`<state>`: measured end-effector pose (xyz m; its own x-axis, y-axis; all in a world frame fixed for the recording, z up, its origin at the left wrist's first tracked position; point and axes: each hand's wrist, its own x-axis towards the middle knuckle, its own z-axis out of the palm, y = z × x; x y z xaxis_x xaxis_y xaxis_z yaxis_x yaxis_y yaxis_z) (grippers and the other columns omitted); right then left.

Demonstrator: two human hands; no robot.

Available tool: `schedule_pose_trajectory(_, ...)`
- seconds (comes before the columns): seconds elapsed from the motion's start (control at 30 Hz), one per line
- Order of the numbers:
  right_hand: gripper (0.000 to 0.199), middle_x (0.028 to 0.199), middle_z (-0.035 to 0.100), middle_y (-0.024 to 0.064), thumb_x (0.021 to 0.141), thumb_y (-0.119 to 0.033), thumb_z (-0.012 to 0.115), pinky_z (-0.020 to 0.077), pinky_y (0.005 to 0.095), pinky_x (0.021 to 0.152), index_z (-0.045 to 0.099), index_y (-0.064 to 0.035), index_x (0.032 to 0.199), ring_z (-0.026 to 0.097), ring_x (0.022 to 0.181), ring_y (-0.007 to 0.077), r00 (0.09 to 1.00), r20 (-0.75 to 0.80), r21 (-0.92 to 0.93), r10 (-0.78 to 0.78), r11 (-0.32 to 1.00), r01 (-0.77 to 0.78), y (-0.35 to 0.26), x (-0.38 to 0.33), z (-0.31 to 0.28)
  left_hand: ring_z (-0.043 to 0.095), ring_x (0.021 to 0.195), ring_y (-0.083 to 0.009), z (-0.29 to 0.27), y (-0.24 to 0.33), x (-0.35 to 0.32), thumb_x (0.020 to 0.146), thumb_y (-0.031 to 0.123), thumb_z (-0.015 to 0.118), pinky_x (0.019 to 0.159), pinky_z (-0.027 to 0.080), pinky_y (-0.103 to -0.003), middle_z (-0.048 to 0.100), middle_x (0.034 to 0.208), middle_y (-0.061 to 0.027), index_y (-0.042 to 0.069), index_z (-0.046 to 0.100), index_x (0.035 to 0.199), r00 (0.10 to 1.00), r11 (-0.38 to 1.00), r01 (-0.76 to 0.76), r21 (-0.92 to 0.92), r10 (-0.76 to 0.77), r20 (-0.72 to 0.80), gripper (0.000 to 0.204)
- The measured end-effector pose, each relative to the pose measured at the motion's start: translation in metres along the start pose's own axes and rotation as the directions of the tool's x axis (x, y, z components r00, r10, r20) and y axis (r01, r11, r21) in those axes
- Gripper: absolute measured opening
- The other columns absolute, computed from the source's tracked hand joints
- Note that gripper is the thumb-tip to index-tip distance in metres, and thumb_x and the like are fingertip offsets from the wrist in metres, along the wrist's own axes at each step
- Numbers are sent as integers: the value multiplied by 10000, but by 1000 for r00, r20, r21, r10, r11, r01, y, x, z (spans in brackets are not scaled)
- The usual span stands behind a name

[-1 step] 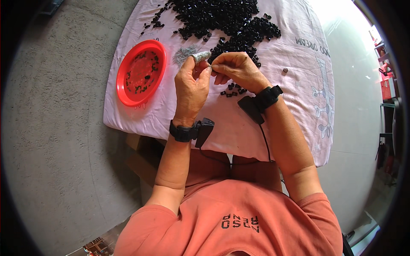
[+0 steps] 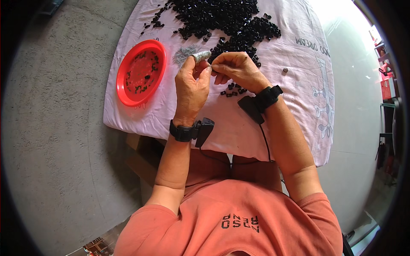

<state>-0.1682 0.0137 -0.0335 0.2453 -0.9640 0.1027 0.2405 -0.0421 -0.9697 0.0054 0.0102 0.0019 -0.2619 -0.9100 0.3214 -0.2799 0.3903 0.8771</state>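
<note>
My left hand [image 2: 191, 90] is closed, its thumb pressed toward the fingers. A grey-white speckled wrap [image 2: 201, 56] covers its index finger. My right hand [image 2: 240, 70] meets it fingertip to fingertip in a pinch. Whatever small piece sits between the fingertips is too tiny and hidden to name. Just beyond my left hand lies a loose heap of thin silvery pins [image 2: 183, 54]. Small black plastic pieces [image 2: 234, 90] lie under my right hand, and a large pile of black pieces [image 2: 218, 17] spreads behind both hands.
A red plastic basin [image 2: 122, 87] with scattered black pieces inside stands on the left of the cloth-covered table [image 2: 299, 123]. One lone small piece [image 2: 285, 70] lies on the right. Black wrist devices [image 2: 265, 98] trail a cable across the table's near edge.
</note>
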Motion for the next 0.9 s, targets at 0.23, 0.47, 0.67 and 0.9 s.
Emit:
schedule_pose_trajectory(0.23, 155, 868, 709, 45, 986, -150, 646, 569, 232, 648, 687, -6, 1028, 693, 735, 99, 998, -48, -26, -41, 999, 40, 0, 2, 2, 657, 704, -167, -1, -8, 4, 866, -9, 624, 648, 527, -318, 654, 798, -90, -8, 622, 1018, 999, 990, 4, 138, 0, -33, 152)
schedule_pose_trajectory(0.47, 148, 853, 708, 67, 966, -111, 660, 595, 256, 695, 687, 29, 1006, 712, 767, 135, 993, -114, -47, -7, 999, 2, -10, 0, 4, 672, 656, -250, -29, -51, 12, 798, 5, 643, 625, 518, -370, 661, 719, -136, -7, 588, 830, 998, 884, 23, 467, 6, -59, 64)
schedule_pose_trajectory(0.67, 142, 845, 716, 52, 963, -122, 666, 577, 235, 680, 700, 7, 1012, 701, 753, 103, 992, -113, -71, -53, 996, 45, -1, 2, 0, 633, 729, -77, -39, -52, 10, 846, 10, 705, 668, 512, -250, 700, 833, -22, -5, 676, 1018, 996, 922, 92, 375, -89, -26, 176)
schedule_pose_trajectory(0.9, 121, 859, 709, 29, 962, -114, 669, 574, 226, 678, 707, -10, 1012, 692, 745, 88, 998, -62, -55, -31, 998, 28, -1, 1, 0, 662, 886, -86, -19, -9, 6, 910, 1, 688, 806, 530, -242, 718, 971, -36, -6, 690, 1086, 998, 998, 59, -35, -60, -12, 177)
